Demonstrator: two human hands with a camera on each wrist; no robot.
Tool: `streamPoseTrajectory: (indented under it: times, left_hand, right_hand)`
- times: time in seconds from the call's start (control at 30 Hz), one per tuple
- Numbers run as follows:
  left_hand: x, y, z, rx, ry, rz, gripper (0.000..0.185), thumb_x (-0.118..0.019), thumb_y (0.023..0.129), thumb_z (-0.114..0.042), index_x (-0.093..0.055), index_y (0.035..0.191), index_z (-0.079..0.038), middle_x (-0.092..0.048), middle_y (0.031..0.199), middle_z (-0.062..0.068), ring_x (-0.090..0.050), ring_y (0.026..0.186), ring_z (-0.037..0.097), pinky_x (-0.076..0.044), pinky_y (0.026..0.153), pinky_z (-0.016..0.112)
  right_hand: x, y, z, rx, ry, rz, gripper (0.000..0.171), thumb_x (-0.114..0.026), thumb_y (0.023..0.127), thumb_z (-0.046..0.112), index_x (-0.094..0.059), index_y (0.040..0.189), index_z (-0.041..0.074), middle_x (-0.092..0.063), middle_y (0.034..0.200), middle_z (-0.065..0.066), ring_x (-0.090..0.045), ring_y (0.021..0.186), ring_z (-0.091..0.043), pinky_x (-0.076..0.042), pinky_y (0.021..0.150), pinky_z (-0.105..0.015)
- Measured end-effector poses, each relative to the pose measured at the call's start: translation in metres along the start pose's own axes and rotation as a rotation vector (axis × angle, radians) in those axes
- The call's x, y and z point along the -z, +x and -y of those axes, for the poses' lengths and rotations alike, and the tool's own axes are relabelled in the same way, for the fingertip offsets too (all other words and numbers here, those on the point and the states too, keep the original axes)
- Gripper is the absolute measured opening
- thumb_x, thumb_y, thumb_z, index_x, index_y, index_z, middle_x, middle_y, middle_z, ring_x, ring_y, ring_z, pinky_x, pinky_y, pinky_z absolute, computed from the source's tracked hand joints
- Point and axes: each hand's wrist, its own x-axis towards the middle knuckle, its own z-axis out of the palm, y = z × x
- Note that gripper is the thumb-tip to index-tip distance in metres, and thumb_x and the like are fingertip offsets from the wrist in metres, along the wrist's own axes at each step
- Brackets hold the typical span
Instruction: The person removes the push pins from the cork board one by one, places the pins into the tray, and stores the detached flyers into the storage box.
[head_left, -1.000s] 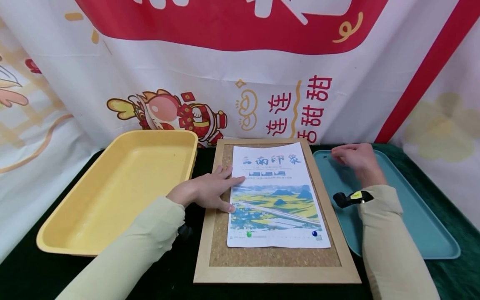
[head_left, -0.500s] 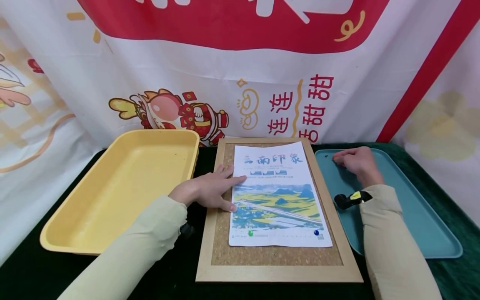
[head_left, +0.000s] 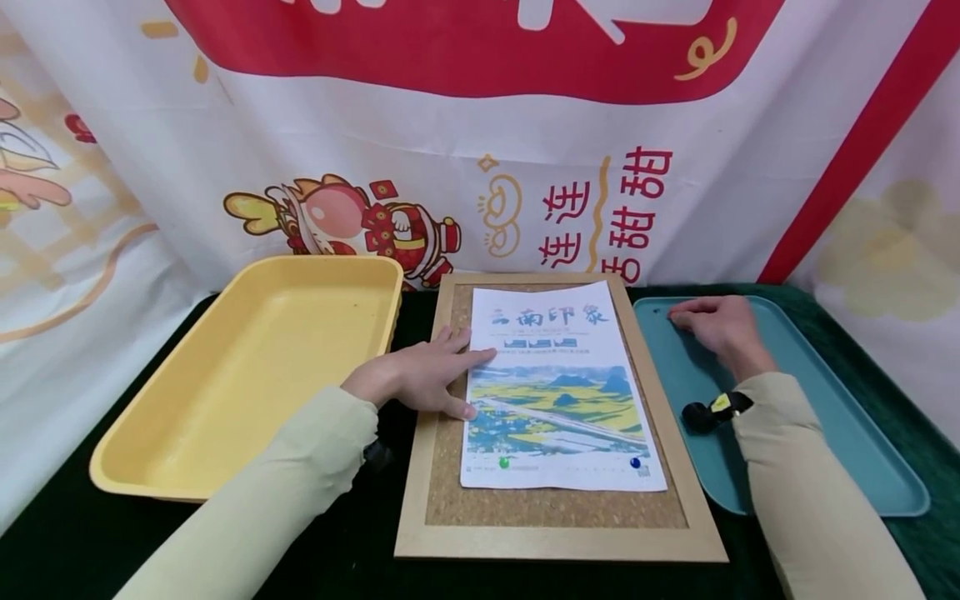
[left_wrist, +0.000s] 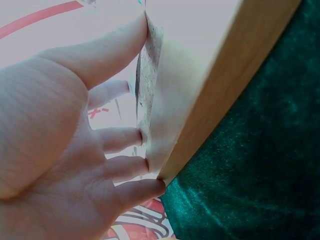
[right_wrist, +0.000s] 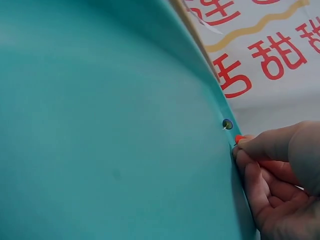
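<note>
Right hand — I am pinching a red pushpin at the far corner of the teal tray, fingers curled; a dark pin is lying just beside it. Left hand — I am pressing flat, fingers spread, on the poster, lengthwise on the cork board. The board is lying left of my right hand, between the teal and yellow tray; the poster's top corners are showing no pins.

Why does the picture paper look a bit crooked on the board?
The poster sits slightly tilted on the cork board. Only its bottom edge has pins, a green pin and a blue pin; the top corners show none.
</note>
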Motion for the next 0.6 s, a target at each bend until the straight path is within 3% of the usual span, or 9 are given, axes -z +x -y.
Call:
streamPoseTrajectory:
  times: [0.23,0.6]
  left_hand:
    - [-0.0005,0.0009,-0.0003,-0.006,-0.003,0.001,0.088,-0.071,0.101,-0.047,-0.021,0.171,-0.029,0.006,0.180,0.014,0.012,0.166,0.041,-0.007,0.133,0.062]
    - [-0.0005,0.0006,0.0008,-0.001,0.000,-0.002,0.088,-0.071,0.100,-0.048,-0.021,0.171,-0.030,0.006,0.180,0.013,0.011,0.166,0.041,-0.008,0.133,0.063]
  right_hand:
    - [0.0017,-0.0003,-0.0039,0.000,-0.004,-0.001,0.042,-0.057,0.111,0.028,-0.066,0.144,0.004,-0.059,0.147,-0.024,-0.051,0.126,-0.038,-0.048,0.098,-0.042]
    - [0.0038,-0.0006,0.0017,-0.025,-0.003,0.029,0.041,-0.054,0.111,0.026,-0.065,0.145,0.004,-0.057,0.149,-0.024,-0.049,0.126,-0.038,-0.045,0.098,-0.043]
